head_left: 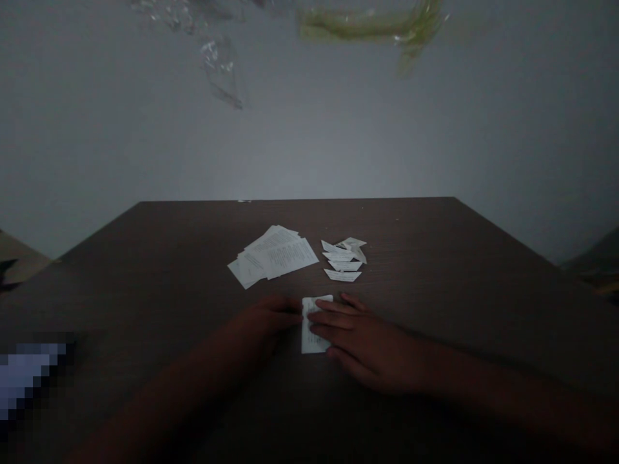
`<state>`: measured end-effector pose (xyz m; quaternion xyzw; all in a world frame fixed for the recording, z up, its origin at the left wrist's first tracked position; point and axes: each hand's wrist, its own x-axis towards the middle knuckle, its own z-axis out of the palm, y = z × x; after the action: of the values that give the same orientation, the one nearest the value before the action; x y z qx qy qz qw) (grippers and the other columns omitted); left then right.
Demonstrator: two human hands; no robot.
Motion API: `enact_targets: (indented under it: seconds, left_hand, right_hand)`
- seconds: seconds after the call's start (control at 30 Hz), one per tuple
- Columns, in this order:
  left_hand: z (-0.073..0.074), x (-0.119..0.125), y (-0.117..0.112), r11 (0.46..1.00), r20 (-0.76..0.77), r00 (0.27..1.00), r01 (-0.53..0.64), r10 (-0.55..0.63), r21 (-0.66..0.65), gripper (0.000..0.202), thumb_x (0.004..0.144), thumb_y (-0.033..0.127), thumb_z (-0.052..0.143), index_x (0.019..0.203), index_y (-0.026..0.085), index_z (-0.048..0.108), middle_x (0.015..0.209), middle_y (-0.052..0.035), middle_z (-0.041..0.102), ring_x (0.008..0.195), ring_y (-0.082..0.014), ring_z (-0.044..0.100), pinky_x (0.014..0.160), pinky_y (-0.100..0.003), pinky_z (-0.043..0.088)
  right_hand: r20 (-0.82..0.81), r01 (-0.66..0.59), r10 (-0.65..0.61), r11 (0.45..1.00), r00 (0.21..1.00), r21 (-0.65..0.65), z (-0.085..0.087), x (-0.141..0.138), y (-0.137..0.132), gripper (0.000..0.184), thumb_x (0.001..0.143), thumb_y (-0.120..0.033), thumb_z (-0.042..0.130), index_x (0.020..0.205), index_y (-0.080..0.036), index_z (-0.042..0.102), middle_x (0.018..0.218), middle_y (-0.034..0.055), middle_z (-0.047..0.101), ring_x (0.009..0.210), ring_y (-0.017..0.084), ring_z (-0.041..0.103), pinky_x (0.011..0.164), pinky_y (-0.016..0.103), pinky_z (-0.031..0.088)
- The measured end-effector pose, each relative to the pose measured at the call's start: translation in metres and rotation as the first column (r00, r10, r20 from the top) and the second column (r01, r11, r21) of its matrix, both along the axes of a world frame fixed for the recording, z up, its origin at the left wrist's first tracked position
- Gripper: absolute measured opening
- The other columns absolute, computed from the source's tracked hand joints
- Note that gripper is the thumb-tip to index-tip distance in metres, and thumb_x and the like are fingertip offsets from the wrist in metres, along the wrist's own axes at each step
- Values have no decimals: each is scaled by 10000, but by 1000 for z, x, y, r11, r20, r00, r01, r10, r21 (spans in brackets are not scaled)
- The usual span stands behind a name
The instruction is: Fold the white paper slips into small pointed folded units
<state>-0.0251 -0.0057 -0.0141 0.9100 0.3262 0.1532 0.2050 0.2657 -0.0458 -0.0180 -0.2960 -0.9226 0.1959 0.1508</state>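
A small folded piece of printed paper (309, 341) lies on the dark table in front of me. My right hand (367, 338) rests flat across its right part, fingers stretched out and slightly spread. From the other side, my left hand (273, 319) reaches the paper's left edge with its fingertips. Its fingers look extended and a little apart, though shadow hides part of them. Behind my hands, to the left, several flat printed paper sheets (290, 254) overlap in a fan. Right of these sit several small folded paper pieces (342, 276) with slanted ends.
The brown wooden table (169, 258) ends at a pale wall (309, 142). Strips of clear tape (220, 64) and yellowish tape (362, 24) stick to the wall. A blurred, pixelated bluish patch (24, 374) shows at the left edge. The light is dim.
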Motion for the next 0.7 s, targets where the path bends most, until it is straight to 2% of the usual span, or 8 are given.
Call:
enact_targets:
  seconds: [0.1, 0.27, 0.43, 0.57, 0.7]
  left_hand:
    - [-2, 0, -1, 1000, 30, 999, 17, -17, 2, 460, 985, 14, 548, 1282, 199, 848, 1490, -153, 800, 1344, -293, 783, 1182, -459, 608]
    - [0, -2, 1, 999, -12, 1000, 22, -23, -31, 581, 926, -45, 528, 1336, 228, 838, 1499, -94, 803, 1362, -285, 772, 1198, -450, 601]
    - [3, -4, 1, 998, -32, 999, 30, -32, -52, 598, 916, -47, 536, 1367, 209, 834, 1528, -125, 784, 1402, -310, 754, 1228, -466, 579]
    - [9, -3, 0, 996, -30, 998, 60, -62, -64, 568, 952, -26, 533, 1387, 198, 821, 1525, -131, 785, 1372, -302, 771, 1204, -452, 590]
    - [18, -1, -3, 996, -67, 996, 57, -62, -73, 582, 961, -36, 507, 1391, 208, 814, 1522, -100, 790, 1382, -259, 759, 1231, -422, 567]
  right_hand:
    - [8, -15, 16, 1000, 1000, -18, 1, 0, 0, 446, 1168, -251, 572, 1600, -190, 659, 1679, 156, 664, 1665, 314, 510, 1443, 624, 272]
    - [69, -22, 27, 997, 997, -76, 7, -1, -1, 466, 1195, -247, 492, 1630, -137, 619, 1727, 179, 609, 1699, 318, 453, 1452, 650, 208]
    - [114, -8, 22, 992, 993, -123, 10, -3, 0, 468, 1203, -259, 477, 1637, -146, 612, 1749, 166, 587, 1722, 296, 414, 1465, 615, 173]
    - [101, -14, 25, 994, 995, -107, 7, -3, 0, 466, 1204, -258, 468, 1630, -139, 616, 1745, 175, 589, 1712, 305, 429, 1457, 640, 193]
    - [99, -17, 27, 996, 995, -92, 6, -3, 0, 471, 1208, -258, 454, 1634, -138, 614, 1744, 179, 590, 1708, 307, 435, 1452, 646, 211]
